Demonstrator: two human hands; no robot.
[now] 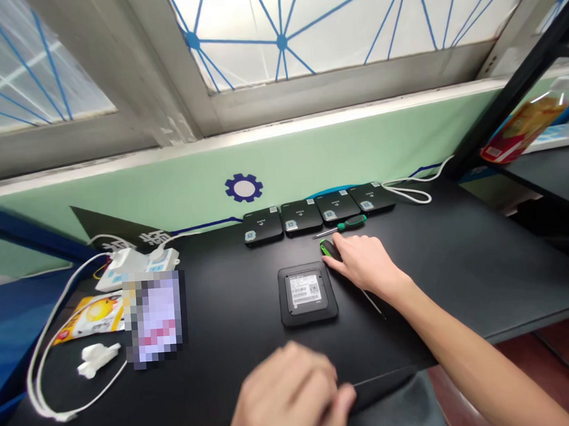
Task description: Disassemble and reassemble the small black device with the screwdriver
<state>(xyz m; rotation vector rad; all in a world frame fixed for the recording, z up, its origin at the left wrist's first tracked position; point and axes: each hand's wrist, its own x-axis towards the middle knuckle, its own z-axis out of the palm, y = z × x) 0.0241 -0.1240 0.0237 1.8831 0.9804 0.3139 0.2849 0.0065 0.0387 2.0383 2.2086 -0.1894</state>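
Observation:
A small black square device (307, 294) with a white label lies face down in the middle of the black table (461, 266). My right hand (365, 263) reaches forward just right of it, fingers curled onto the green-and-black handle of a screwdriver (329, 249) whose thin shaft runs under my palm toward the near right. My left hand (288, 396) rests at the table's near edge, fingers curled in, with nothing visible in it. A second green-handled screwdriver (346, 225) lies just beyond my right hand.
Several identical black devices (319, 214) line the back of the table against the green wall. White cables and chargers (124, 264), a yellow packet (91, 317) and a white adapter (95, 359) lie at the left. A white cable loop (411, 192) sits at the back right.

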